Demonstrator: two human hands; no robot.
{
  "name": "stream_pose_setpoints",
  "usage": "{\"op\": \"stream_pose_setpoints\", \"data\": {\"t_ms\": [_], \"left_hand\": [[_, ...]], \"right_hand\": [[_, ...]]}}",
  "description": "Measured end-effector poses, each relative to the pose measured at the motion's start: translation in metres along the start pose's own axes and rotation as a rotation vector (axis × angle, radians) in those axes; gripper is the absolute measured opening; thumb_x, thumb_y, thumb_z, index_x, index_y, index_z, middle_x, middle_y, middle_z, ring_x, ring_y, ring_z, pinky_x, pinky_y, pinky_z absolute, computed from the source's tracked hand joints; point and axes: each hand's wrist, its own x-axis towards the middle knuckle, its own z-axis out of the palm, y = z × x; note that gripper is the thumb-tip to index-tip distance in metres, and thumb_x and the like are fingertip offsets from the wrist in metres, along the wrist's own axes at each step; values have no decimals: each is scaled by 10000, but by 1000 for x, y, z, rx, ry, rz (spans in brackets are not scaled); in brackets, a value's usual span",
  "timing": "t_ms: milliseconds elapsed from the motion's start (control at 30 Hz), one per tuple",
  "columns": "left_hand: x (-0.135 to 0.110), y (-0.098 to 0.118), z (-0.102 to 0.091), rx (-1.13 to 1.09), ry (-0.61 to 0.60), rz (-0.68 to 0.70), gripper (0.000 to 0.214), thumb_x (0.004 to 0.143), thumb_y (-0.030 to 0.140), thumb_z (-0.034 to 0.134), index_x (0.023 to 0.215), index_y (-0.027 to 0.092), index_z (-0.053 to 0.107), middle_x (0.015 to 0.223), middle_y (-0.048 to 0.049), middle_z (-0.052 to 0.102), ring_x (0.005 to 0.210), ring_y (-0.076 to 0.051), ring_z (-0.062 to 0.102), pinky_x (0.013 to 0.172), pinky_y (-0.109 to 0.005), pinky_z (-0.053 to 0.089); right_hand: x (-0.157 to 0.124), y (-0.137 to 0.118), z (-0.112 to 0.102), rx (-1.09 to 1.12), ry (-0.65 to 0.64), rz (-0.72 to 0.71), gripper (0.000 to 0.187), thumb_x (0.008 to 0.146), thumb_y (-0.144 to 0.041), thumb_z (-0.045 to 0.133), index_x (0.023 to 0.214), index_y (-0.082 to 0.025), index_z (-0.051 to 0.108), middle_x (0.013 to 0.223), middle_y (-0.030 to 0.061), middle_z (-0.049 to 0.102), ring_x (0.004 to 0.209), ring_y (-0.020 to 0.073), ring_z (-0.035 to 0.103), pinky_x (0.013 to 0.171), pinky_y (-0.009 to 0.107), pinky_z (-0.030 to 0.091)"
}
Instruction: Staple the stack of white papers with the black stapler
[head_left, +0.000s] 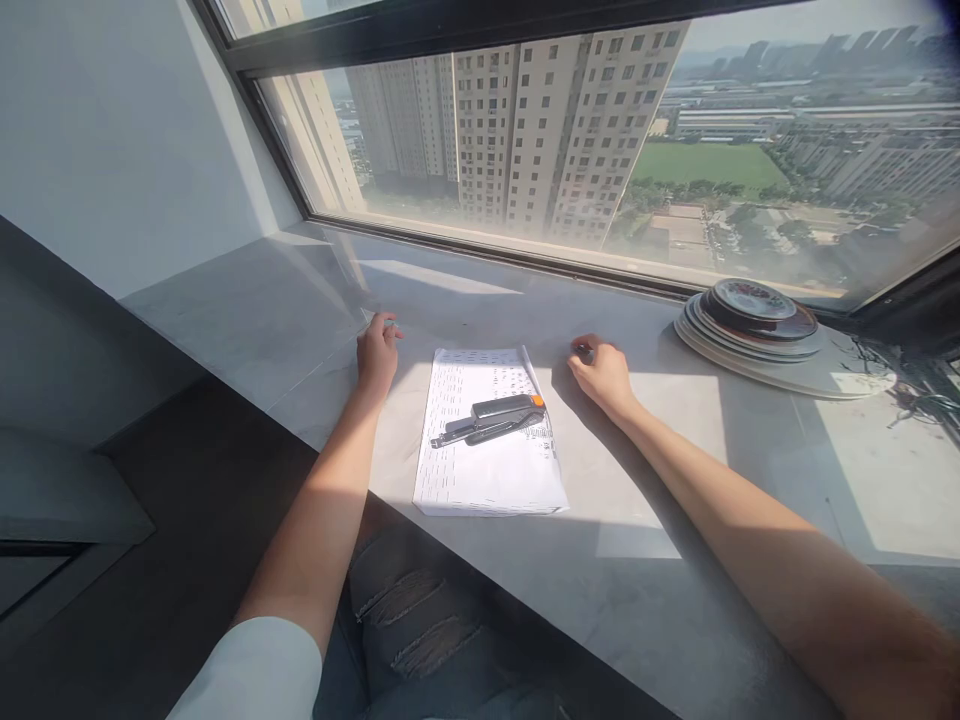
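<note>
A stack of printed paper sheets [442,470] lies on the windowsill counter between my hands. On top of it rests a black stapler [502,415] with an orange end, lying slantwise across the page. My left hand [379,352] hovers beyond the upper left of the paper, fingers loosely bent and apart, with no object clear in it. To the right of the paper, my right hand [604,370] is closed around a small dark object [583,351]; most of it is hidden by the fingers, so its kind cannot be made out.
Stacked plates [705,345] stand by the window at the right. Tangled dark wires [919,385] lie beyond them. The window frame [510,255] borders the counter's back; its front edge [480,575] runs diagonally above my legs.
</note>
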Motion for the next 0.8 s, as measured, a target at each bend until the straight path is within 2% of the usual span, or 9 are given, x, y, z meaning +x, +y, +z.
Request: {"op": "stream_pose_setpoints", "data": {"t_ms": [100,200,267,567,800], "left_hand": [[1,-2,3,-11,-29,-29,210,1011,135,575,1098,239,735,913,-48,782,806,-216,682,958,-333,507],[3,-1,9,-34,-71,-72,123,914,110,703,933,227,734,881,-58,772,821,-228,708,917,-330,530],[4,0,13,-25,-121,-74,145,849,72,748,860,216,730,872,-66,769,834,-238,718,902,-332,539],[6,7,15,161,-233,-58,161,870,131,697,934,200,827,986,-73,820,948,-260,747,950,-348,563],[3,10,13,251,-235,-58,220,885,124,638,907,203,842,1066,-83,831,1039,-263,749,1025,-339,537]], "right_hand": [[0,0,-1,17,-14,26,459,838,-266,552,1216,-142,780,1182,152,806,1174,330,702,1018,410,538],[0,0,-2,20,-23,32,452,839,-262,560,1215,-141,780,1192,152,805,1172,333,708,1015,407,538],[0,-1,-2,20,-27,29,445,836,-250,562,1208,-144,783,1192,148,806,1162,328,712,1003,396,539],[0,2,0,-5,-6,-48,355,823,-242,546,1056,-160,800,1132,138,802,1104,315,684,944,382,533],[1,5,2,-7,-5,-80,329,816,-247,546,1008,-178,804,1112,127,799,1110,315,672,970,387,520]]}}
